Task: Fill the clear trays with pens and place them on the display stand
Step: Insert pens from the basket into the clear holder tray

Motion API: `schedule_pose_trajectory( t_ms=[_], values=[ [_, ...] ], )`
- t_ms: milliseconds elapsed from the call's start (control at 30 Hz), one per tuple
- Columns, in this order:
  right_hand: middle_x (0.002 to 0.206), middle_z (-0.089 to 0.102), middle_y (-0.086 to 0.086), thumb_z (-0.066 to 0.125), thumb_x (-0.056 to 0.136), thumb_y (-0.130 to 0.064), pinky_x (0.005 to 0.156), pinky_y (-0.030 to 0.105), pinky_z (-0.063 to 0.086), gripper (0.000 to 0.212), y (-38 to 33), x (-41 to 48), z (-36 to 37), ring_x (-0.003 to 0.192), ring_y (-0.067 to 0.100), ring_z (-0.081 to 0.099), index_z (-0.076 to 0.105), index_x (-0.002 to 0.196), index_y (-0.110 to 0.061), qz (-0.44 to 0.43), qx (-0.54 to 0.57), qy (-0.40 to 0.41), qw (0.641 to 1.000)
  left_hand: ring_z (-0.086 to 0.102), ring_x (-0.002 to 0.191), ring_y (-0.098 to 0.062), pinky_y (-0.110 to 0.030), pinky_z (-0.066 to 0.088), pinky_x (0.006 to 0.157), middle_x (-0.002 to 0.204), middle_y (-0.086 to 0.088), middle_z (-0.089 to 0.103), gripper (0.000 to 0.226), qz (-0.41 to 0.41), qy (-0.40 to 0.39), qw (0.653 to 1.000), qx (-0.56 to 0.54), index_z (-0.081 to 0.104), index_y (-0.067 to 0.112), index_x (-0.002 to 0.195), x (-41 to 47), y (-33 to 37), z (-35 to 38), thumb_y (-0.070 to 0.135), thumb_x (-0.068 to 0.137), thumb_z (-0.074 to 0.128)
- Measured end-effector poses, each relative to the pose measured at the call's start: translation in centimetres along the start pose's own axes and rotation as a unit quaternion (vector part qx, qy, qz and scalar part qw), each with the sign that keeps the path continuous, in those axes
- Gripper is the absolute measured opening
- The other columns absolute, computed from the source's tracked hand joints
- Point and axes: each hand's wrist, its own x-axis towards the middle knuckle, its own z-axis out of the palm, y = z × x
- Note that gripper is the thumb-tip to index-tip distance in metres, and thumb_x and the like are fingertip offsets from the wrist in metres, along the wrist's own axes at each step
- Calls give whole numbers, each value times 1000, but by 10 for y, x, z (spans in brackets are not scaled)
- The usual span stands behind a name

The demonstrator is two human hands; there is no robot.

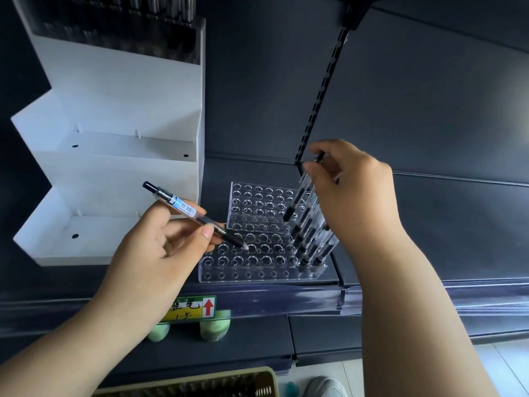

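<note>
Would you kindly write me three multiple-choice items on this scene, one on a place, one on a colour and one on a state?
1. Where in the tray do the pens stand?
A. along its right side
B. along its left side
C. in the middle

2. What colour is the arrow on the label?
A. green
B. red
C. blue

3. What is the left hand doing?
A. hanging idle
B. lifting the tray
C. gripping a pen

Answers:
1 A: the filled holes are all at the right side.
2 B: the arrow is red on a white patch.
3 C: thumb and fingers curl round the pen, its tip over the tray.
</note>
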Motion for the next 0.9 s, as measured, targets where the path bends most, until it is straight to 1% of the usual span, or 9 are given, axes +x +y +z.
schedule_pose_trajectory(
  t_ms=[133, 267, 367, 467, 567, 633, 700, 767, 900],
  values=[
    [72, 55, -11, 61, 88, -21, 79, 40, 49, 22, -2, 1, 1, 82, 26, 58, 66, 109, -20, 1, -7, -8, 1000, 71, 82, -10, -28, 57, 76, 87, 9, 74, 20, 0, 3, 1000, 2, 61, 41, 88, 0, 1, 0, 42, 68, 61],
    [73, 55, -9, 61, 88, -21, 83, 43, 48, 22, -4, 1, 1, 83, 27, 59, 66, 109, -19, 0, -13, -6, 1000, 71, 81, -11, -32, 50, 79, 86, 8, 74, 19, 6, 3, 1000, 4, 60, 41, 89, 1, 0, -2, 42, 69, 61],
    [74, 55, -9, 60, 88, -21, 83, 44, 48, 23, -5, 0, 3, 84, 27, 59, 65, 110, -19, 2, -14, -10, 1000, 71, 80, -11, -25, 57, 75, 85, 8, 74, 18, 10, 4, 1000, 7, 60, 41, 88, 2, -1, -3, 40, 71, 61],
    [74, 54, -10, 61, 88, -21, 83, 44, 47, 23, -5, 0, 2, 83, 27, 59, 65, 110, -19, 5, -17, -8, 1000, 71, 80, -11, -13, 51, 79, 85, 8, 74, 18, 9, 7, 1000, 3, 60, 41, 89, 3, -2, -3, 40, 71, 61],
    [74, 55, -8, 60, 88, -21, 84, 43, 47, 23, -4, 1, 1, 85, 27, 59, 65, 110, -19, 11, -24, -8, 1000, 71, 82, -10, -25, 57, 75, 86, 8, 74, 18, 10, 6, 1000, 5, 60, 40, 89, 2, -1, -3, 40, 71, 61],
    [77, 60, -4, 60, 88, -21, 84, 42, 47, 24, -3, 1, 1, 86, 27, 59, 64, 111, -19, 19, -26, -9, 999, 71, 82, -10, -27, 54, 76, 86, 8, 74, 18, 11, 7, 1000, 3, 60, 41, 89, 2, -1, -3, 40, 71, 61],
    [82, 66, 1, 59, 88, -21, 84, 42, 47, 23, -3, 1, 0, 87, 27, 59, 64, 111, -19, 24, -29, -11, 999, 71, 82, -9, -21, 56, 74, 87, 9, 74, 18, 14, 4, 1000, 5, 60, 41, 90, 2, -1, -4, 41, 71, 60],
    [83, 68, 3, 59, 89, -21, 83, 42, 47, 22, -2, 1, 0, 86, 28, 59, 64, 110, -18, 23, -32, -10, 999, 71, 82, -8, -11, 50, 79, 87, 10, 74, 18, 12, 3, 1000, 4, 60, 40, 90, 2, -2, -4, 40, 72, 60],
    [82, 68, 4, 59, 88, -20, 83, 42, 47, 22, -3, 1, 0, 85, 30, 59, 64, 109, -17, 24, -39, -11, 999, 71, 81, -9, -9, 49, 78, 87, 9, 74, 17, 9, 2, 1000, -2, 60, 41, 89, 3, -2, -2, 40, 72, 60]
  ],
)
